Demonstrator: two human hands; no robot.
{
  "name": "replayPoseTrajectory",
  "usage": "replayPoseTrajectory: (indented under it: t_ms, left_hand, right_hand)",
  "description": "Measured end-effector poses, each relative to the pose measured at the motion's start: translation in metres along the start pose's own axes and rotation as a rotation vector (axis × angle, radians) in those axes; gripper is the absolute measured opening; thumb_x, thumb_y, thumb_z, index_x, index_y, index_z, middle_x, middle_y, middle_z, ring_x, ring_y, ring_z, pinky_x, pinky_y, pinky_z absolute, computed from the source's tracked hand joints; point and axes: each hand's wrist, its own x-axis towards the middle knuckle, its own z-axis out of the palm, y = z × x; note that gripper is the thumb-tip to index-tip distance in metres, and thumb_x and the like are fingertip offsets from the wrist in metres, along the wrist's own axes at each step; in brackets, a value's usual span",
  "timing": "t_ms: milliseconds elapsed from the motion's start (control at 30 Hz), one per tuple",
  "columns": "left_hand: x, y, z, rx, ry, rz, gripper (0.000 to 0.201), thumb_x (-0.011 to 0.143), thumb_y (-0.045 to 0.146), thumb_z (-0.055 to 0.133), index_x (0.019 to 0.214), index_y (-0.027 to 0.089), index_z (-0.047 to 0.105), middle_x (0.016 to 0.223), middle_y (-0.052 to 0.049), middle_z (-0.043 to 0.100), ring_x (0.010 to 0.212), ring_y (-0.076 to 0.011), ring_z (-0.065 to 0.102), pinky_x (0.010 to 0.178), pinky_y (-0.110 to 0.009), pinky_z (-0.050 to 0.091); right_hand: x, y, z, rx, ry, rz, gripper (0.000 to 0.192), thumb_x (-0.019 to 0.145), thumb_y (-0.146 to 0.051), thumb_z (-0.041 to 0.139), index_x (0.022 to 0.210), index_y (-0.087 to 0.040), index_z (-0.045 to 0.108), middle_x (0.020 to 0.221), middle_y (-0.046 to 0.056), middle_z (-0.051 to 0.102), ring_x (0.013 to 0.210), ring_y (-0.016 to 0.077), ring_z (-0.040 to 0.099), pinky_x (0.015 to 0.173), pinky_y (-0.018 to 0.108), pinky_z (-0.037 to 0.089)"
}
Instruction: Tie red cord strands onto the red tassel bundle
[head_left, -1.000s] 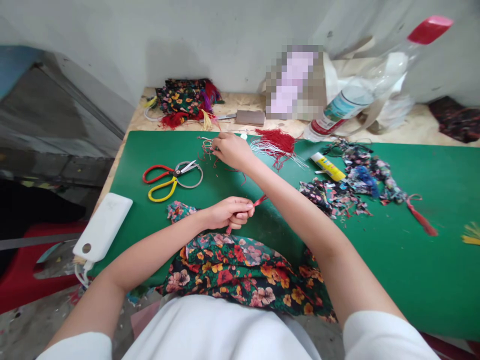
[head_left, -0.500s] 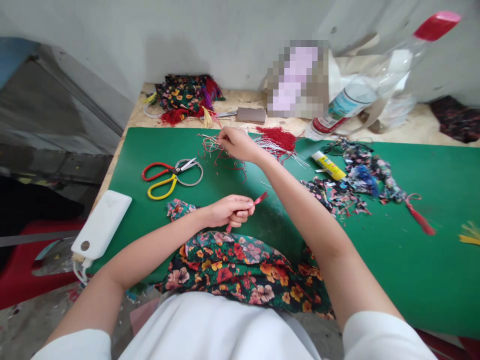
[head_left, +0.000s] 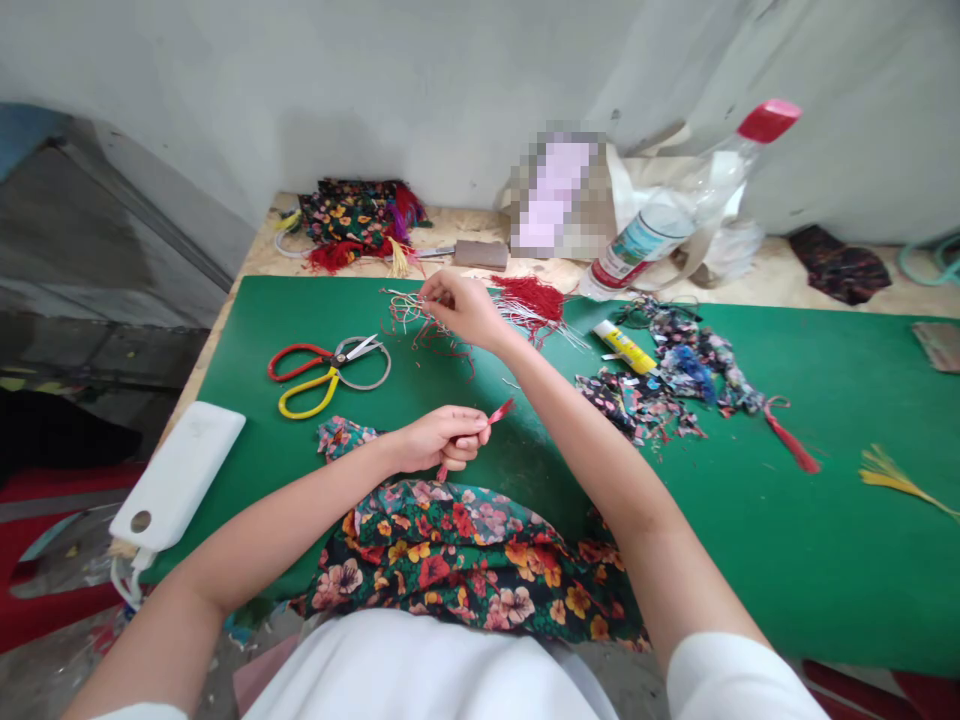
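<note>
My left hand (head_left: 450,440) is closed around a small red tassel (head_left: 500,411), whose frayed end sticks out past the thumb. A bit of red also shows below the fingers. Farther back, my right hand (head_left: 461,302) pinches at a loose heap of thin white and red cords (head_left: 405,308); which strands lie between its fingertips is hard to see. A bundle of red threads (head_left: 531,300) with white cords lies just right of that hand. Under my left hand, floral fabric (head_left: 480,560) spreads over the table's front edge and my lap.
Scissors (head_left: 322,375) with red and yellow handles lie left on the green mat (head_left: 750,560), near a white power bank (head_left: 180,475). To the right are a yellow glue tube (head_left: 626,348), fabric scraps (head_left: 637,400), another red tassel (head_left: 793,440) and a plastic bottle (head_left: 645,245).
The whole view has shifted, so things sit lower and farther left. Both hands keep nearly the same places over the table, the left still holding the red tassel.
</note>
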Motion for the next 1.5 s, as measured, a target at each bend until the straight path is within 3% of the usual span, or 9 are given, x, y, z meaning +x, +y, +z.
replayPoseTrajectory:
  t_ms: [133,367,633,800,1000,1200,1367,1433,1500]
  left_hand:
    - [0.000,0.001,0.001,-0.001,-0.005,0.012,0.021,0.083,0.030,0.057,0.074,0.013,0.050,0.050,0.010,0.028,0.038,-0.0005,0.015,0.036,-0.014,0.013]
    - [0.000,0.000,0.000,0.009,0.007,0.012,0.019,0.083,0.029,0.056,0.074,0.013,0.050,0.051,0.010,0.027,0.038,-0.0007,0.015,0.037,-0.015,0.013]
    - [-0.001,0.001,0.002,0.016,0.031,0.006,0.020,0.083,0.030,0.056,0.073,0.014,0.049,0.051,0.010,0.026,0.038,-0.0008,0.014,0.037,-0.015,0.013]
    - [-0.001,0.001,0.003,0.010,0.033,0.009,0.020,0.084,0.029,0.056,0.073,0.013,0.050,0.051,0.009,0.027,0.039,-0.0007,0.015,0.038,-0.016,0.012]
    - [-0.001,0.001,0.003,0.014,0.039,0.004,0.021,0.083,0.030,0.056,0.073,0.013,0.049,0.051,0.009,0.027,0.039,-0.0007,0.015,0.038,-0.016,0.012]
    - [-0.002,0.003,0.006,0.030,0.056,-0.002,0.024,0.081,0.033,0.058,0.072,0.014,0.049,0.050,0.010,0.024,0.039,-0.0008,0.014,0.038,-0.016,0.012]
    - [-0.003,0.004,0.007,0.031,0.044,0.003,0.025,0.082,0.035,0.058,0.072,0.014,0.049,0.048,0.011,0.022,0.038,-0.0013,0.013,0.038,-0.016,0.011]
    - [-0.002,0.004,0.007,0.024,0.040,0.012,0.025,0.082,0.035,0.057,0.072,0.014,0.049,0.048,0.010,0.025,0.038,-0.0015,0.013,0.038,-0.017,0.011]
    - [-0.002,0.002,0.006,0.011,0.039,0.030,0.025,0.082,0.036,0.057,0.073,0.014,0.049,0.048,0.009,0.031,0.038,-0.0016,0.016,0.039,-0.017,0.013]
  right_hand:
    - [0.002,-0.002,0.005,0.003,-0.007,0.032,0.016,0.073,-0.012,0.059,0.089,-0.014,0.064,0.076,0.002,0.067,0.060,0.0084,0.052,0.060,0.022,0.042]
    - [0.001,-0.013,0.007,-0.034,0.040,-0.028,0.006,0.074,-0.015,0.062,0.076,-0.015,0.068,0.075,0.002,0.069,0.066,0.0105,0.056,0.065,0.024,0.043]
    - [-0.001,-0.022,0.006,0.247,0.152,0.057,0.011,0.072,-0.024,0.066,0.069,-0.015,0.059,0.058,-0.004,0.056,0.050,0.0059,0.042,0.051,0.021,0.035]
    - [-0.005,-0.023,0.005,0.115,0.199,0.035,0.008,0.073,-0.020,0.064,0.069,-0.016,0.058,0.064,-0.002,0.061,0.056,0.0076,0.048,0.058,0.022,0.040]
    - [-0.013,-0.022,0.004,0.045,0.099,-0.021,0.005,0.073,-0.011,0.057,0.071,-0.015,0.060,0.078,0.003,0.070,0.071,0.0121,0.063,0.068,0.024,0.046]
    - [-0.019,-0.029,0.003,-0.102,0.037,0.005,0.015,0.071,-0.004,0.050,0.071,-0.015,0.060,0.066,-0.001,0.065,0.064,0.0108,0.060,0.064,0.023,0.043]
    - [-0.032,-0.049,-0.007,0.114,0.078,0.037,0.010,0.075,-0.009,0.053,0.074,-0.017,0.058,0.071,-0.001,0.067,0.068,0.0114,0.064,0.067,0.025,0.049]
    - [-0.044,-0.062,-0.013,0.256,0.062,0.055,0.003,0.077,-0.016,0.058,0.075,-0.017,0.057,0.076,0.001,0.069,0.071,0.0122,0.066,0.066,0.025,0.052]
    - [-0.062,-0.075,-0.020,0.329,0.008,0.069,0.011,0.079,-0.024,0.063,0.075,-0.017,0.056,0.080,0.002,0.070,0.069,0.0121,0.066,0.065,0.025,0.053]
